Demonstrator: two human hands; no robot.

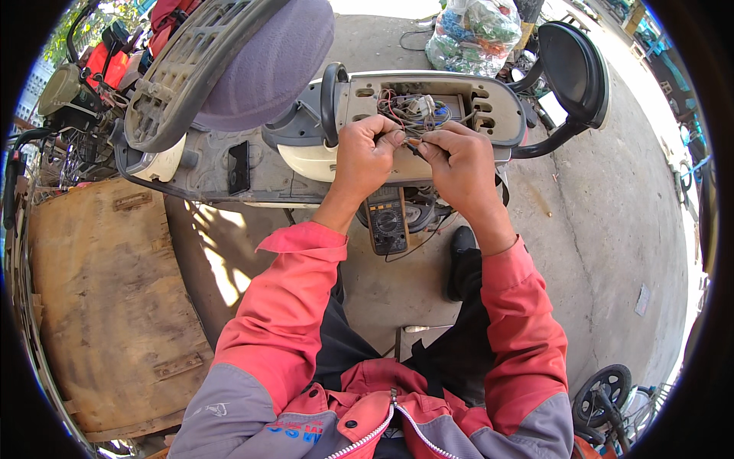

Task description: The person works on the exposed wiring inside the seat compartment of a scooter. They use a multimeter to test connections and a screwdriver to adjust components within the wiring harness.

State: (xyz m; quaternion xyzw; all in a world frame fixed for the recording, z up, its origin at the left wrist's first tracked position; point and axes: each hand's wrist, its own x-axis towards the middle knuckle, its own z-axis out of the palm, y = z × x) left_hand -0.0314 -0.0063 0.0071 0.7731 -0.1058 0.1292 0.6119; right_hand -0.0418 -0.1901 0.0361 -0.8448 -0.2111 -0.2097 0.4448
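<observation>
Both hands meet at the front edge of the open compartment point(372, 91) of a cream scooter point(306, 162). My left hand point(365, 153) pinches a thin wire point(409, 141), its fingertips close to those of my right hand point(457, 158), which grips a small dark piece with an orange-brown part point(415, 146), too small to identify surely. A bundle of tangled wires point(419, 113) with a pale connector fills the compartment. Below my hands sits a multimeter point(387, 222) in a tan case, with dark leads hanging from it.
A raised seat point(260, 61) with purple cover stands left of the compartment, a black backrest point(569, 69) right. A dark phone-like object point(238, 167) lies on the footboard. Around are a worn plywood sheet point(99, 306), a filled plastic bag point(470, 42), parked bikes and a wheel point(600, 394).
</observation>
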